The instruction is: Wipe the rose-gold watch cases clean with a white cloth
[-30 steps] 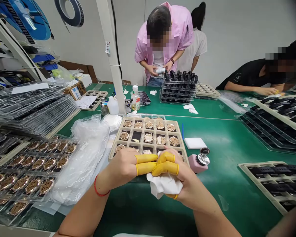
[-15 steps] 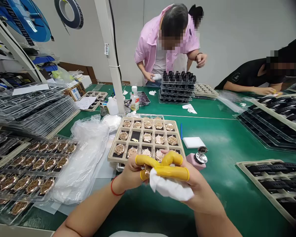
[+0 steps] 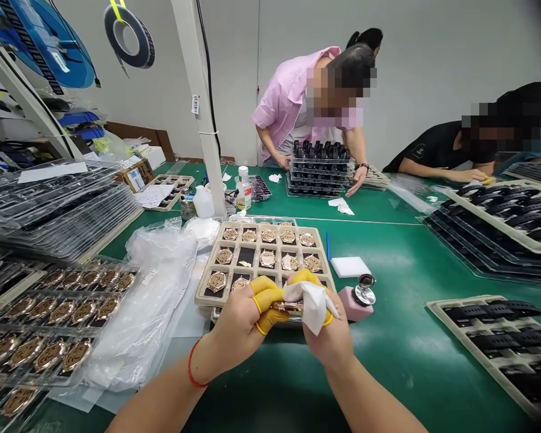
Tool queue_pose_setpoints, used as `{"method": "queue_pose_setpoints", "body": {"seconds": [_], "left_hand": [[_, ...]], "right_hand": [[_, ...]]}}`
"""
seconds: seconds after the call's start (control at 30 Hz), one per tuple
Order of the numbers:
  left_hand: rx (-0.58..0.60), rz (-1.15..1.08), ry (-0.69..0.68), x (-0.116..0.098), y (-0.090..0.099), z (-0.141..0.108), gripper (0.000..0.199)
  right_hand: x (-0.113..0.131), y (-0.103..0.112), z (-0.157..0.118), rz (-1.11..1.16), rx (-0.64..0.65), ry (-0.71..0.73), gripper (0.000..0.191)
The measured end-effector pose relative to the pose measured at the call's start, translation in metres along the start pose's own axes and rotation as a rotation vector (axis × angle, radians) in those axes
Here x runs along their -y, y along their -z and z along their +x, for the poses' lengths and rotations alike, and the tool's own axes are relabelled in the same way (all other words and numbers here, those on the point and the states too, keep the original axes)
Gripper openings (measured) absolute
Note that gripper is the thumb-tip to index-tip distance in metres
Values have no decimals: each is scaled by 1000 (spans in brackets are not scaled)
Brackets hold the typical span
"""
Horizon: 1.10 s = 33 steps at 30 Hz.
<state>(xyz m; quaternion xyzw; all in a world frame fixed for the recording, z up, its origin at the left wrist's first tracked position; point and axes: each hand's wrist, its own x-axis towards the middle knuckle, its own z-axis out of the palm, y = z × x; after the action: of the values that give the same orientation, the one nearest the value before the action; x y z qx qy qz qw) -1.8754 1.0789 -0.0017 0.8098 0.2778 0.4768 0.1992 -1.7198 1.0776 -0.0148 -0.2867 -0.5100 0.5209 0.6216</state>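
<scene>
My left hand (image 3: 247, 313), with yellow finger covers, pinches the left side of a gold watch case (image 3: 290, 307) seen edge-on. My right hand (image 3: 327, 331), also in finger covers, grips a white cloth (image 3: 313, 300) folded over the right side of the case. Both hands are just over the front edge of a beige tray (image 3: 202, 292) of gold watch cases. One compartment in its second row holds no case, only a small pale piece (image 3: 244, 263). Part of the front row is hidden behind my fingers.
A pink pump bottle (image 3: 357, 300) and a white block (image 3: 350, 267) stand right of the tray. Plastic bags (image 3: 139, 313) and trays of cases (image 3: 63, 311) lie left. Strap trays (image 3: 491, 325) are at right. A person in pink (image 3: 288, 102) touches stacked trays (image 3: 318, 174) opposite.
My hands have turned the watch case edge-on, and the cloth now wraps its right side. The person in pink has leaned right and lowered a hand beside the stack.
</scene>
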Motion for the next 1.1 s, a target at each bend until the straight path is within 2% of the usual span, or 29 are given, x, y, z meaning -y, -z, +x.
{"method": "queue_pose_setpoints", "body": {"seconds": [0.07, 0.13, 0.2, 0.23, 0.3, 0.37, 0.43, 0.53, 0.57, 0.63, 0.73, 0.87, 1.0, 1.1], "left_hand": [[-27, -246, 153, 3, -5, 1, 28], [-39, -495, 355, 6, -7, 2, 36], [-65, -621, 508, 8, -9, 2, 39], [-93, -627, 541, 9, -10, 1, 41], [-153, -564, 510, 10, -12, -3, 39], [-194, -443, 373, 11, -16, -7, 33], [-202, -311, 232, 11, -18, -11, 25], [-196, -212, 98, 12, -17, -11, 21], [-207, -207, 68, 12, -16, -10, 20], [-249, -234, 35, 12, -13, -7, 19], [-258, -360, 107, 13, -9, -4, 16], [-236, -643, 234, 12, -8, 0, 14], [-208, -983, 351, 9, -16, 3, 24], [-89, -1196, 466, 3, -28, -3, 27]], "right_hand": [[3, 6, 4, 16, 4, -108, 23], [9, 16, 8, -14, -29, -124, 28], [16, 24, 10, -40, -56, -114, 35], [19, 27, 10, -60, -41, -126, 39], [22, 27, 8, -143, 43, -163, 43], [21, 23, 5, -285, 137, -115, 36], [19, 17, 1, -412, 160, 66, 26], [15, 11, -2, -520, 140, 366, 35], [14, 11, -3, -544, 147, 421, 39], [14, 12, -2, -566, 181, 443, 43], [13, 15, 1, -474, 231, 338, 39], [8, 17, 2, -323, 297, 172, 29], [14, 17, -5, -364, 327, 274, 29], [27, 19, -12, -426, 368, 293, 26]]}}
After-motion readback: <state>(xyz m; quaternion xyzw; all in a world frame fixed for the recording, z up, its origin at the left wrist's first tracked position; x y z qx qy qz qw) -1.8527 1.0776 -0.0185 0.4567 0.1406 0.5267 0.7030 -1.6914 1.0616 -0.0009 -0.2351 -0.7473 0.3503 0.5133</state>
